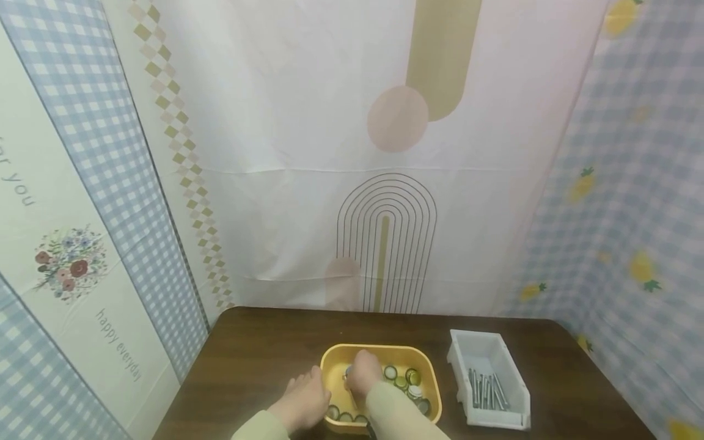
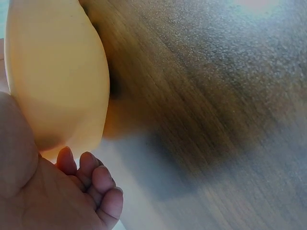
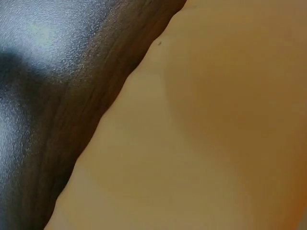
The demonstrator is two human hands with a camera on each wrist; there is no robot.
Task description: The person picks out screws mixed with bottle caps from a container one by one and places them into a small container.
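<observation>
A yellow plastic tub (image 1: 382, 347) stands on the table near its front edge, with round bottle caps (image 1: 401, 382) in green, white and grey along its right and front sides. My left hand (image 1: 301, 398) holds the tub's left rim, thumb at the rim and curled fingers (image 2: 102, 179) by the outer corner. Inside the tub, toward the left, my right hand (image 1: 364, 374) is curled with a small bluish round piece (image 1: 348, 370) at its fingertips; the fingers hide most of it. The right wrist view shows the tub's smooth wall (image 3: 201, 120) but no hand.
A white open-front bin (image 1: 477, 349) with several thin grey metal rods (image 1: 487, 391) stands right of the tub. Dark wooden table (image 1: 247, 342) surrounds both. Patterned cloth curtains (image 1: 286, 214) hang behind and at both sides.
</observation>
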